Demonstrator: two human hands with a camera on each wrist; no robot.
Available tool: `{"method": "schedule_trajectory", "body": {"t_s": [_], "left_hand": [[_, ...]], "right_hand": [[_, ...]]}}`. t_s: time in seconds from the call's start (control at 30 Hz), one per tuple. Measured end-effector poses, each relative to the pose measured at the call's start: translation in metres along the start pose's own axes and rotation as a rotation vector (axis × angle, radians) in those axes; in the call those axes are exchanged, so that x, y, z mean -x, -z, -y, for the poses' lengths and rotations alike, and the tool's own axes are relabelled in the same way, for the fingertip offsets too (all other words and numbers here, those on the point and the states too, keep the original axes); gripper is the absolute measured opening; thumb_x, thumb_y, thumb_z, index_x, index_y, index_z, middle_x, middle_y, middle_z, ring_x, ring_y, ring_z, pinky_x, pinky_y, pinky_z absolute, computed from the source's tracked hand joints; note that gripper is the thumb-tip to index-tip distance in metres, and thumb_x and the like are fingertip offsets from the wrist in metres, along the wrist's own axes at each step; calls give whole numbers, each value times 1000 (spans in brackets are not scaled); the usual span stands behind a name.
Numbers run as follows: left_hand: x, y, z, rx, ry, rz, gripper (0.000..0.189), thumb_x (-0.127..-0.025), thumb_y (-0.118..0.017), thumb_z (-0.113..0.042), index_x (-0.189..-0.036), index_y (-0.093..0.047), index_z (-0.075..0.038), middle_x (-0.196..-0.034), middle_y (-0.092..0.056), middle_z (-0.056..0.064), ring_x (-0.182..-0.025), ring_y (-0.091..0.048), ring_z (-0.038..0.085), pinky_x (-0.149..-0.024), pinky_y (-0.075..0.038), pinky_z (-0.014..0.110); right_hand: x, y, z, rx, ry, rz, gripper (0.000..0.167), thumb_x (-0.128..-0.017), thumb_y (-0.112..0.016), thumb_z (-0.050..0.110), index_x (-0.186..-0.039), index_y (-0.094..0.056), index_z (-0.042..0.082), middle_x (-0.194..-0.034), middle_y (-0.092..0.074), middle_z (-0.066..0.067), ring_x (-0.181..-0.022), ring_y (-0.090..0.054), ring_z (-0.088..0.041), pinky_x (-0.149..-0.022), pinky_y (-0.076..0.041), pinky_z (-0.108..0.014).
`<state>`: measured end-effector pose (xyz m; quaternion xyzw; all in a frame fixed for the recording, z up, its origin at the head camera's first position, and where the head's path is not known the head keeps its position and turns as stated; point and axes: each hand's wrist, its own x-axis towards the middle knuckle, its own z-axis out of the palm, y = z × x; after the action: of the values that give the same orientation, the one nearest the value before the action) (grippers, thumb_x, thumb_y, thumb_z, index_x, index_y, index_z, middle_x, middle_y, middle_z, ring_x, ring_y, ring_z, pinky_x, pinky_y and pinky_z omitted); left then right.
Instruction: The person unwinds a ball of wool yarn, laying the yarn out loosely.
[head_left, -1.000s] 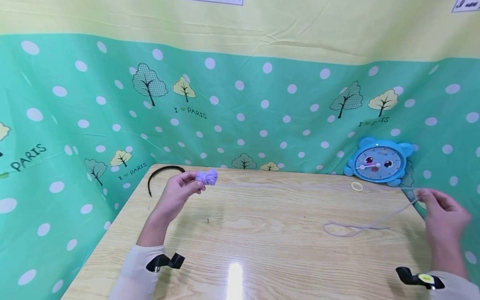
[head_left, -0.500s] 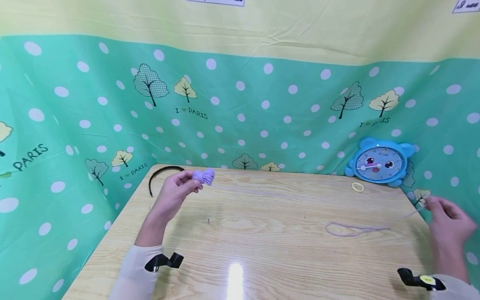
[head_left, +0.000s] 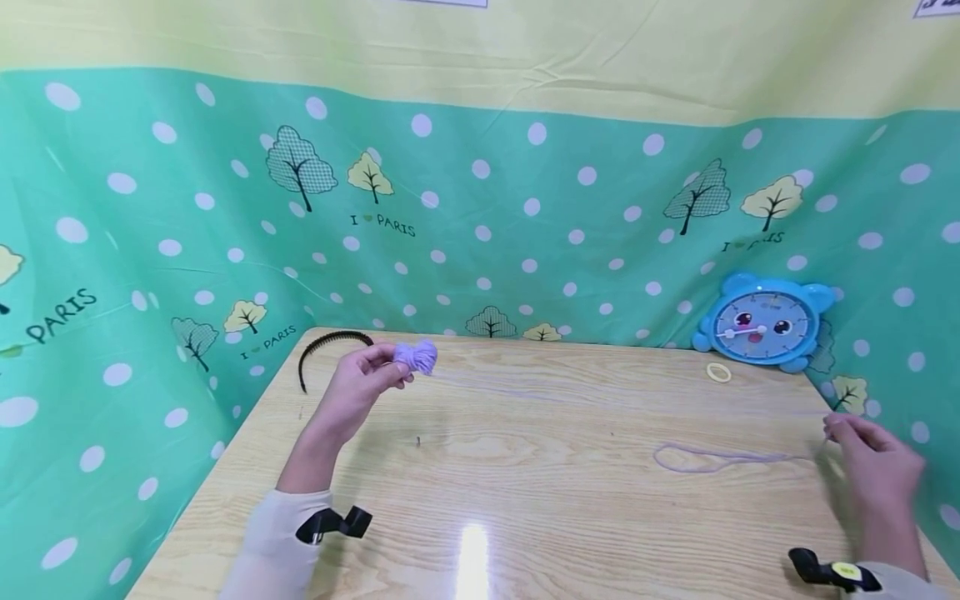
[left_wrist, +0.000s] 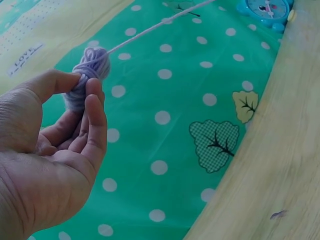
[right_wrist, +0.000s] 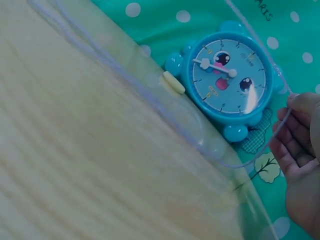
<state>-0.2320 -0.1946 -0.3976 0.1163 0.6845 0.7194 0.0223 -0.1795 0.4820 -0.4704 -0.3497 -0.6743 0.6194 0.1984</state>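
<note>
My left hand (head_left: 358, 392) pinches a small bundle of lilac yarn (head_left: 417, 357) between thumb and fingers, held above the table's left side. In the left wrist view the wound yarn (left_wrist: 92, 65) shows with one strand (left_wrist: 160, 24) running off taut to the upper right. Far to the right, my right hand (head_left: 873, 467) pinches that strand between thumb and fingertips. From there the slack end drops to the table, where a loop of yarn (head_left: 693, 458) lies. The right wrist view shows the strand (right_wrist: 170, 117) curving from the fingertips down along the table.
A blue bear-shaped clock (head_left: 765, 321) stands at the back right against the green dotted curtain (head_left: 525, 208). In front of it lies a cream ring (head_left: 717, 372). A black headband (head_left: 322, 340) rests at the back left corner of the wooden table (head_left: 540, 500).
My right hand has moved lower, first outward to the right and then slightly back left, still pinching the strand. The left hand with the yarn bundle stays nearly in place.
</note>
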Motion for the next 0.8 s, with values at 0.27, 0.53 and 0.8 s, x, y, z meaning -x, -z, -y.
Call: {"method": "schedule_trajectory", "body": {"t_s": [0.27,0.53,0.8], "left_hand": [[1,-10,5,-67,15,24,20,-96,-65,-1,-116,-62,4,-91,-71,-5,-83,-68,9,-79,-59,22],[-2,-14,6,-70,10,62,24,-96,-65,-1,-117,-62,7,-91,-72,-6,-84,-68,8,-79,-59,23],[-3,-16,7,-74,14,69,28,-95,-66,-3,-120,-61,9,-92,-71,-5,-84,-68,8,-79,-59,23]], "right_hand": [[-4,1,-26,250,102,73,16,-96,-73,36,-110,-78,33,-78,-57,40,-81,-49,12,-61,-43,-2],[0,-4,-36,373,199,95,27,-101,-65,32,-124,-75,22,-80,-53,44,-83,-47,15,-65,-41,-2],[8,-8,-28,134,83,36,28,-99,-70,30,-126,-74,26,-83,-62,36,-86,-53,12,-65,-44,1]]}}
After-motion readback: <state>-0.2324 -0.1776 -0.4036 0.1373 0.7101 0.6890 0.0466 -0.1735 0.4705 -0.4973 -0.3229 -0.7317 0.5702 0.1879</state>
